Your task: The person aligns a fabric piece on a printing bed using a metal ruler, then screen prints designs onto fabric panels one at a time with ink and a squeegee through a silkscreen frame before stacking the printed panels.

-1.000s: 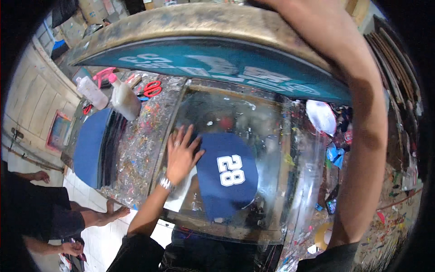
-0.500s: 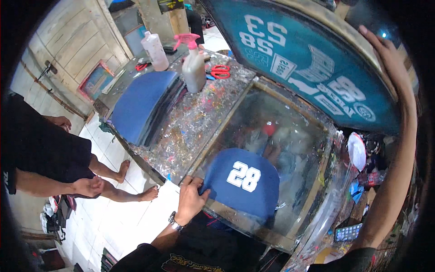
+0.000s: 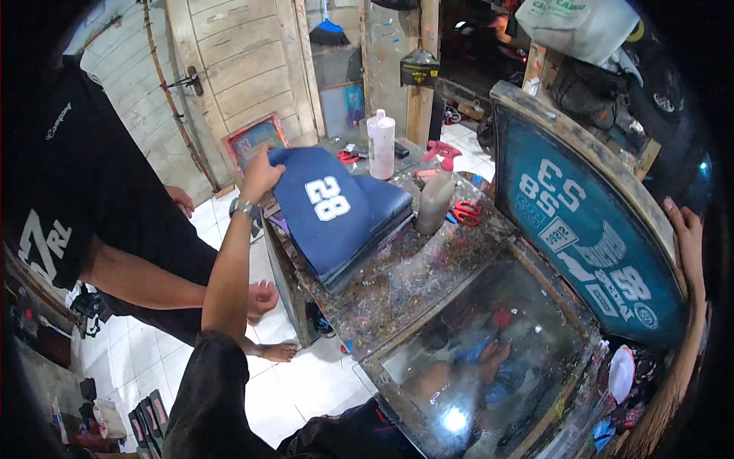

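My left hand [image 3: 262, 174] pinches the far left edge of a navy blue fabric panel [image 3: 306, 229] with a white printed number. The panel lies over a stack of blue panels [image 3: 382, 200] on the worktable. Far to the right, my right hand [image 3: 686, 237] grips the outer edge of a screen-printing frame [image 3: 527, 115], which is tilted up. Its teal mesh carries several pale stencil designs. Below the raised frame sits a glass-topped printing bed [image 3: 474, 359] with a wooden border; reflections show in its glass, and no panel lies on it.
Behind the stack stand a pink-topped spray bottle [image 3: 436, 191], a clear plastic bottle [image 3: 381, 145] and red-handled scissors [image 3: 465, 214]. A person in black [image 3: 115, 199] stands close to my left arm. A white round object [image 3: 621, 373] and clutter lie right of the bed.
My left hand has carried the printed panel from the glass bed leftward onto the stack. My right hand still holds the frame up. The view has shifted left.
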A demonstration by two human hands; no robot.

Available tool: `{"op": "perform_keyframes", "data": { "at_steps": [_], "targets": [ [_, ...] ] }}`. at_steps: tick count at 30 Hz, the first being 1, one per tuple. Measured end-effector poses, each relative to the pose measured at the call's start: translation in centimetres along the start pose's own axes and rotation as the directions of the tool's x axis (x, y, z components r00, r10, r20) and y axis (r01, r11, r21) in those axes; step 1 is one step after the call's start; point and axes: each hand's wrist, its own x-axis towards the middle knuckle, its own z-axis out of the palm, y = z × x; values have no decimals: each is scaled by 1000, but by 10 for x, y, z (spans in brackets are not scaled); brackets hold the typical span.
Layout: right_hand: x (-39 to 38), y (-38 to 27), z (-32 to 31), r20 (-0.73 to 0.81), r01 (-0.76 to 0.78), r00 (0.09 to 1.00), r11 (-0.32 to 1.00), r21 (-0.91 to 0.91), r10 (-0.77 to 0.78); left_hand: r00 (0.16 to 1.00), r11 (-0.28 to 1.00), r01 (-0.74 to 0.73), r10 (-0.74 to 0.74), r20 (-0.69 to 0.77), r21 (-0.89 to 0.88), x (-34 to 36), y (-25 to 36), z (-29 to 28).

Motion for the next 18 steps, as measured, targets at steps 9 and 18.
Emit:
{"op": "perform_keyframes", "data": {
  "at_steps": [9,18],
  "targets": [
    [-34,-56,-21,1,5,1000,979,-204,-5,906,895,-370,407,117,-247,-88,219,178],
    [-62,-97,-21,25,-85,995,953,-292,97,949,921,-281,309,66,-272,-26,219,300]
  ]
}}
